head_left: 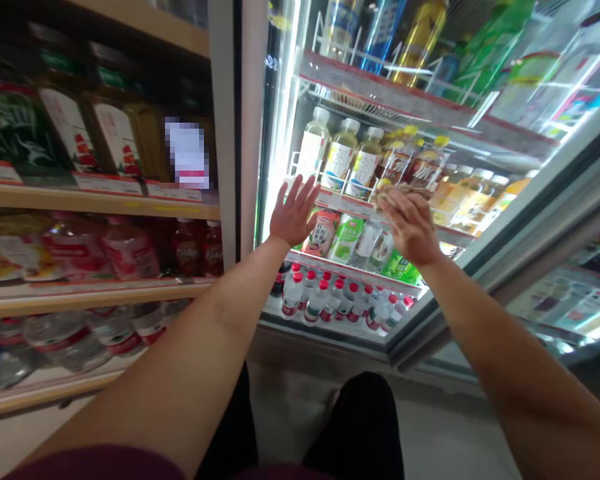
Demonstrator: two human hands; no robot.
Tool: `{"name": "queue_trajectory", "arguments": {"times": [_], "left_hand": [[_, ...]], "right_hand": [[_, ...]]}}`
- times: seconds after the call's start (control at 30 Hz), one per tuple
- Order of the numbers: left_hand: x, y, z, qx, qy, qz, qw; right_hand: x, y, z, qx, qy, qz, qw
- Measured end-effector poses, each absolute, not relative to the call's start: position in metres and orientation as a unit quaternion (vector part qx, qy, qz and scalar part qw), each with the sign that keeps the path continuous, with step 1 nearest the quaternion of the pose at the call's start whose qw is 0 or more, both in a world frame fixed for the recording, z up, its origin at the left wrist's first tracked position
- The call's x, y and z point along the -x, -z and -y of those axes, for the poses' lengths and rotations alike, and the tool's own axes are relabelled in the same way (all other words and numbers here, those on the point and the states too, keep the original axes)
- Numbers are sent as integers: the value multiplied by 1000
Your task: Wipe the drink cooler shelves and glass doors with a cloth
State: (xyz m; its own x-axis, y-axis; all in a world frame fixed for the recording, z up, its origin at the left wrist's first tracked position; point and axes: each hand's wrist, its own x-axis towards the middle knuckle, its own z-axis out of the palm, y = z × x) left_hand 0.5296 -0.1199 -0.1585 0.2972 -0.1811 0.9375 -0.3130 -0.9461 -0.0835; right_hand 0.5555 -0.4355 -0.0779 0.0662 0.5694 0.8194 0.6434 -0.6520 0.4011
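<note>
My left hand (295, 212) is spread with fingers apart, holding nothing, at the left end of a fridge shelf edge (343, 202). I cannot tell if it touches the edge. Farther right on that shelf, my right hand (411, 225) has a crumpled brown cloth (423, 193) under its fingers, partly hidden by them. Behind the hands stand pale-labelled drink bottles (339, 157) and dark bottles with yellow caps (427, 163). Just below my left hand is a red-pink drink pack (321, 233), with a green one (347, 238) beside it.
Red-capped water bottles (316, 300) fill the fridge bottom. Larger bottles (417, 40) stand on the upper shelf. To the right is the fridge's metal frame (505, 267). Wooden shelves (100, 200) with juice bottles (127, 250) are on the left. Tiled floor (290, 400) lies below.
</note>
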Motion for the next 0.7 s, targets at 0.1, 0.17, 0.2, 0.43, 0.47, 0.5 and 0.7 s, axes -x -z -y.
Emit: {"name": "queue_trajectory", "arguments": {"times": [0.1, 0.17, 0.2, 0.43, 0.47, 0.5, 0.7], "left_hand": [[-529, 159, 120, -806, -569, 151, 60], [-528, 158, 121, -805, -570, 151, 62], [-527, 158, 121, -806, -569, 151, 62], [-525, 157, 121, -813, -559, 151, 60], [-525, 157, 121, -812, -561, 152, 58], [-525, 157, 121, -811, -562, 152, 56], [-525, 157, 121, -809, -564, 156, 53]], "right_hand": [[-554, 65, 428, 735, 542, 401, 76], [-556, 53, 423, 710, 594, 352, 137], [-557, 50, 419, 699, 612, 334, 156], [-548, 61, 390, 736, 527, 423, 43], [-549, 55, 388, 733, 526, 430, 41], [-550, 46, 387, 726, 539, 424, 51], [-552, 32, 367, 692, 602, 388, 93]]}}
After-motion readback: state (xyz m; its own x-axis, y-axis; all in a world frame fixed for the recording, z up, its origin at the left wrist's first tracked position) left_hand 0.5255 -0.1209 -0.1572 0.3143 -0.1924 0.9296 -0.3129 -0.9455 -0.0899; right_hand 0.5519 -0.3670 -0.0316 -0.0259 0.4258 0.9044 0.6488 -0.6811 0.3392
